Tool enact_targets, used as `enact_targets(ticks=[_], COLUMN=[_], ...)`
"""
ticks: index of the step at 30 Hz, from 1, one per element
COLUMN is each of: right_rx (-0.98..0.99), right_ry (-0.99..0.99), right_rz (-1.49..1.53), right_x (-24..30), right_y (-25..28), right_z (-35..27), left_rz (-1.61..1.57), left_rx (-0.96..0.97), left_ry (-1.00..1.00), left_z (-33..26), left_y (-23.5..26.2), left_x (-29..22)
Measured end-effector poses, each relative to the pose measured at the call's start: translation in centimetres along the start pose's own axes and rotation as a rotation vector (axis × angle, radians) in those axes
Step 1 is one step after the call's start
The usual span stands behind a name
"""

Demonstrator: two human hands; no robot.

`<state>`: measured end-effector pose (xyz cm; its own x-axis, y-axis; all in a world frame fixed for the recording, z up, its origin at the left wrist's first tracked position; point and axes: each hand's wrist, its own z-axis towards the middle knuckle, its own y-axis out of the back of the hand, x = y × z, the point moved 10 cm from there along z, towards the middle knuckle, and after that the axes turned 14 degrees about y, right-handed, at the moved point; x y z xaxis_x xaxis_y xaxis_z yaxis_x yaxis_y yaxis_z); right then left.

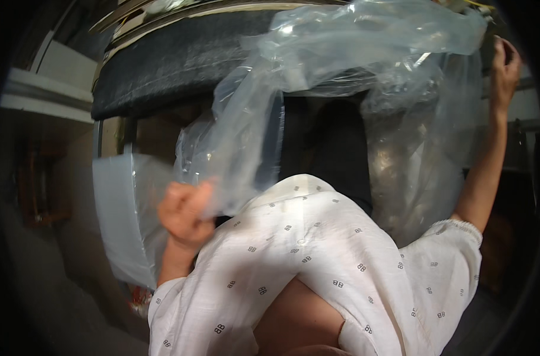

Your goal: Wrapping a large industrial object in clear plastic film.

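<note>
A large crumpled sheet of clear plastic film [323, 56] spreads over the dark padded surface and drapes down on both sides of my lap. My left hand [188, 210] is closed at the lower left, blurred by motion, gripping the film's lower left part. At the far right, my right arm stretches forward. Beside the film's right edge is my right hand [507, 68], its fingers bent with a gap between thumb and fingers; nothing shows in it.
A black padded edge [175, 62] runs along the table in front of me, with wooden strips [145, 29] behind it. A folded whitish plastic sheet [121, 213] hangs left of my left hand. A pale beam [47, 95] is at the far left.
</note>
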<state>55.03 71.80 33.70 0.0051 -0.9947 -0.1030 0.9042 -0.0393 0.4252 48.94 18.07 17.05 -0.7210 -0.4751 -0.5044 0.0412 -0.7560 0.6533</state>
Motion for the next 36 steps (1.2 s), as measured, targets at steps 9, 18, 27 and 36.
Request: enact_targets(ticks=[9, 18, 27, 36], right_rx=[0.546, 0.444, 0.427, 0.476], right_ry=[-0.68, -0.724, -0.772, -0.806], right_rz=[1.315, 1.345, 1.394, 1.218], right_x=[27.3, 24.2, 23.7, 20.8], right_y=[-6.6, -7.0, -7.0, -7.0], right_z=[-10.8, -12.3, -12.8, -12.1], left_rz=[-0.237, -0.505, -0.779, -0.872], left_rx=[0.363, 0.338, 0.409, 0.364], left_ry=[-0.26, -0.284, -0.216, 0.001], left_z=[2.3, 9.8, 15.8, 16.0], left_y=[-11.4, -10.2, -16.2, -17.1], left_x=[-10.5, -11.6, -12.4, -10.9])
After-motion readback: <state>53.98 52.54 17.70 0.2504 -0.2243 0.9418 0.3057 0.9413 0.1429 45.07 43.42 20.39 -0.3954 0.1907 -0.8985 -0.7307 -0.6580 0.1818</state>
